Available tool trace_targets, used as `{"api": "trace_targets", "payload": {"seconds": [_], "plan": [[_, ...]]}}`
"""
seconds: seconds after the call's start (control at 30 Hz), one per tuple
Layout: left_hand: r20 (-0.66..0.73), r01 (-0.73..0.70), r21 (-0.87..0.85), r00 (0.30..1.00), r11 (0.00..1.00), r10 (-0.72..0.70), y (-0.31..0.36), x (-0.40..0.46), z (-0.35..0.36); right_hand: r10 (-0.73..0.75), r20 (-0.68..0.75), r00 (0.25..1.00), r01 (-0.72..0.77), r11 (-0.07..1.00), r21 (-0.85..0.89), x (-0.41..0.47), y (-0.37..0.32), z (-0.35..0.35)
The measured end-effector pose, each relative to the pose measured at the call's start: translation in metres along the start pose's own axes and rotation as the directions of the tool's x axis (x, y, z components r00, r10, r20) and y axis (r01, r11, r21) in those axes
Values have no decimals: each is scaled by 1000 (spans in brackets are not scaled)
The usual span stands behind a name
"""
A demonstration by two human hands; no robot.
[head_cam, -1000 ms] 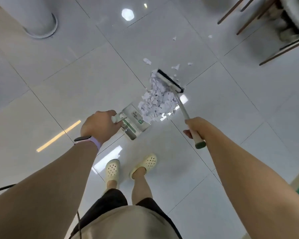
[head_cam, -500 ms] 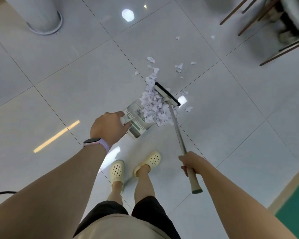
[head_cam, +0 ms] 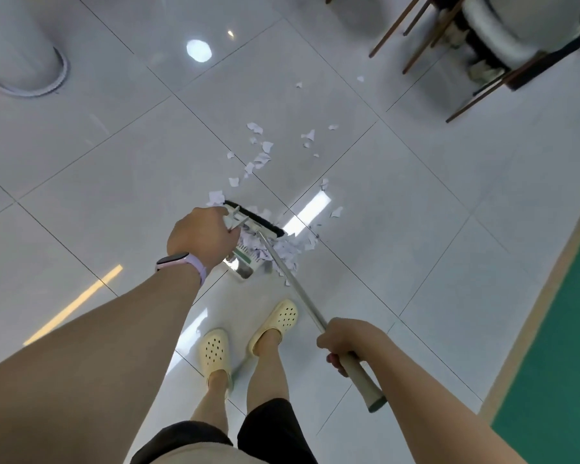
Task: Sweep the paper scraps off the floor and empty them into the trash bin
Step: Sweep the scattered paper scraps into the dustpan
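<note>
My left hand (head_cam: 203, 237) grips the handle of a metal dustpan (head_cam: 243, 266) that rests on the tiled floor just ahead of my feet. My right hand (head_cam: 345, 341) holds the beige grip of a broom whose metal shaft (head_cam: 293, 281) slants up to its black-bristled head (head_cam: 253, 219) at the dustpan's mouth. A heap of white paper scraps (head_cam: 283, 251) lies in and beside the pan. Loose paper scraps (head_cam: 260, 159) trail away across the floor beyond the broom head. The pan's inside is partly hidden by my left hand.
A round white column base (head_cam: 27, 67) stands far left. Dark wooden chair legs (head_cam: 416, 38) and a round pale object sit at the upper right. A green floor strip (head_cam: 563, 346) with a tan border runs along the right. My feet wear yellow clogs (head_cam: 215, 351).
The broom head has been pulled back toward me, pushing the scrap heap into the dustpan. My left hand moved over the pan, and a trail of scraps was left behind on the floor.
</note>
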State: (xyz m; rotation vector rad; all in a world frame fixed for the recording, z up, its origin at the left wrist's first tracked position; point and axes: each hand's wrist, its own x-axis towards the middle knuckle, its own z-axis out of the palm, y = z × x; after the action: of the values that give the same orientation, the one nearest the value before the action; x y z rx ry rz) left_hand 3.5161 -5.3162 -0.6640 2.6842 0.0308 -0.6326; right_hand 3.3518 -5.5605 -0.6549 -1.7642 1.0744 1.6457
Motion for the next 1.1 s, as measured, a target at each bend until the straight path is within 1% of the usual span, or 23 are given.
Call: {"api": "trace_targets", "payload": {"seconds": [0.1, 0.17, 0.27, 0.4, 0.53, 0.63, 0.77, 0.83, 0.93, 1.1], "plan": [[-7, -16, 5, 1000, 1000, 16, 0, -5, 1, -26, 46, 999, 22, 996, 90, -23, 9, -2], [-15, -18, -6, 1000, 1000, 18, -2, -8, 1, -49, 48, 998, 40, 985, 168, -38, 21, -8], [-12, -9, -13, 1000, 1000, 9, -9, -7, 0, -75, 15, 997, 69, 970, 234, -60, 45, -14], [36, -47, -14, 998, 999, 47, -12, -5, -3, -100, -43, 994, 108, 953, 284, -77, 71, -7], [102, -89, -62, 990, 994, 95, -8, -2, -12, -88, -124, 988, 135, 889, 438, -77, 93, 0], [152, -145, -13, 978, 989, 145, -13, -9, -8, -72, -161, 984, 152, 813, 562, -67, 102, -2], [244, -261, 11, 937, 965, 251, -17, -23, -1, -32, -172, 985, 139, 740, 658, -38, 97, -4], [291, -354, 70, 901, 932, 321, -13, -24, -3, -24, -160, 987, 124, 748, 652, -21, 88, -1], [326, -451, 164, 864, 877, 383, 2, -20, -1, -45, -108, 993, 100, 804, 586, -2, 67, 12], [293, -472, 179, 863, 863, 411, 23, -5, 2, -71, 76, 995, 26, 880, 475, -1, 53, 62]]}}
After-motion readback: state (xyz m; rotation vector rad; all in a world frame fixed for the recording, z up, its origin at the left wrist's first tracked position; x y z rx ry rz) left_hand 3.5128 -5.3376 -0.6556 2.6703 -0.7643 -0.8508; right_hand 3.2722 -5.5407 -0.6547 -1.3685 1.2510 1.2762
